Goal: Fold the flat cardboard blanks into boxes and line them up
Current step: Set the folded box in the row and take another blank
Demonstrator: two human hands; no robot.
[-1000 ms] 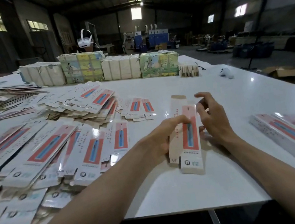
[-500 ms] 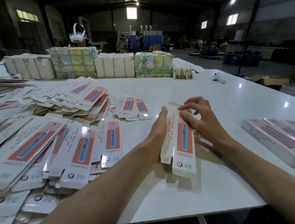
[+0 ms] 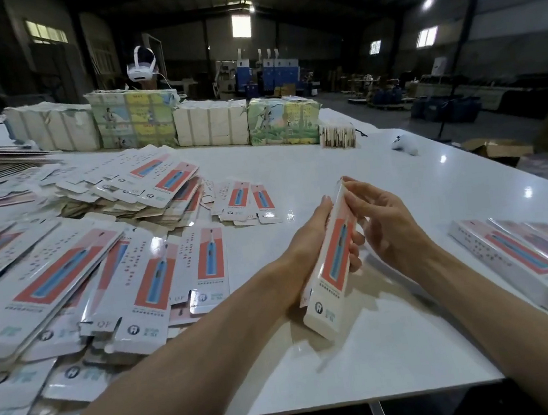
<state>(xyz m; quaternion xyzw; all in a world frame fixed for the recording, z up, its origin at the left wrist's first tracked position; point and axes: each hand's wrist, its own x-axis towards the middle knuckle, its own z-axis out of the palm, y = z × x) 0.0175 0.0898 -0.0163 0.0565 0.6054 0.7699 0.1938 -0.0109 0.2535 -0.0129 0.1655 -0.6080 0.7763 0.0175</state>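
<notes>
You are holding the box (image 3: 336,258) just above the table (image 3: 355,373), right of center in the frame, tilted with its far end raised. Your left hand (image 3: 305,248) is gripping it from below, thumb lying along its left edge and fingertips showing past its right edge. Your right hand (image 3: 390,224) is curling its fingers against the box's far end and right side. How the end flap is sitting is hidden behind those fingers. Flat blanks (image 3: 67,281) are lying in loose overlapping heaps across the left half of the frame, with the nearest ones cut off at the lower left edge. Folded boxes (image 3: 531,262) are lying side by side at the right edge, partly cut off. Wrapped bundles (image 3: 210,125) are standing in a row along the table's far side. A white headset (image 3: 142,66) is showing behind them, its wearer mostly hidden. A small white object (image 3: 405,147) at the upper right of the table is too blurred to identify.
</notes>
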